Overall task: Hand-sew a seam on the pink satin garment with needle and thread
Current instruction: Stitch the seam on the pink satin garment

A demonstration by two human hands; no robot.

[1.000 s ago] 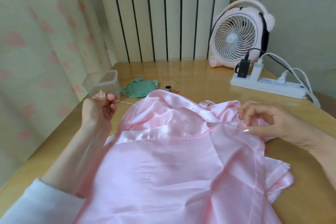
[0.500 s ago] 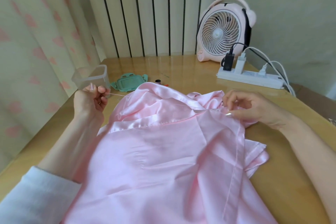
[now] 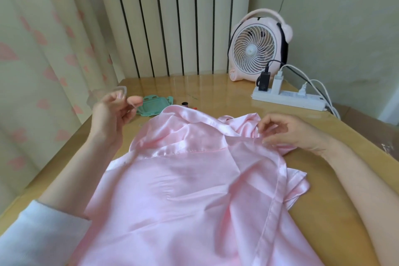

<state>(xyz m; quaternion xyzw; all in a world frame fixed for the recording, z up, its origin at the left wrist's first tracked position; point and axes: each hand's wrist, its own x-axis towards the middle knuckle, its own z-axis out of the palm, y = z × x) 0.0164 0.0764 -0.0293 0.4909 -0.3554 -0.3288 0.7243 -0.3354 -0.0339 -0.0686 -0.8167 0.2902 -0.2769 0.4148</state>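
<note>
The pink satin garment (image 3: 183,179) lies spread over the wooden table (image 3: 336,211), with a folded hem edge running down its right side. My left hand (image 3: 112,112) is raised above the table's left side, blurred, its fingertips pinched together as on the needle; the needle and thread are too faint to make out. My right hand (image 3: 289,131) rests on the garment's upper right part and pinches the seam edge between thumb and fingers.
A clear plastic box (image 3: 101,95) stands behind my left hand, beside a green lid (image 3: 154,107). A small dark thread spool (image 3: 184,104) lies just past the garment. A pink fan (image 3: 259,47) and a white power strip (image 3: 289,98) sit at the back right.
My left hand has risen and turned, its fingers now higher in front of the clear box. My right hand keeps its pinch on the seam.
</note>
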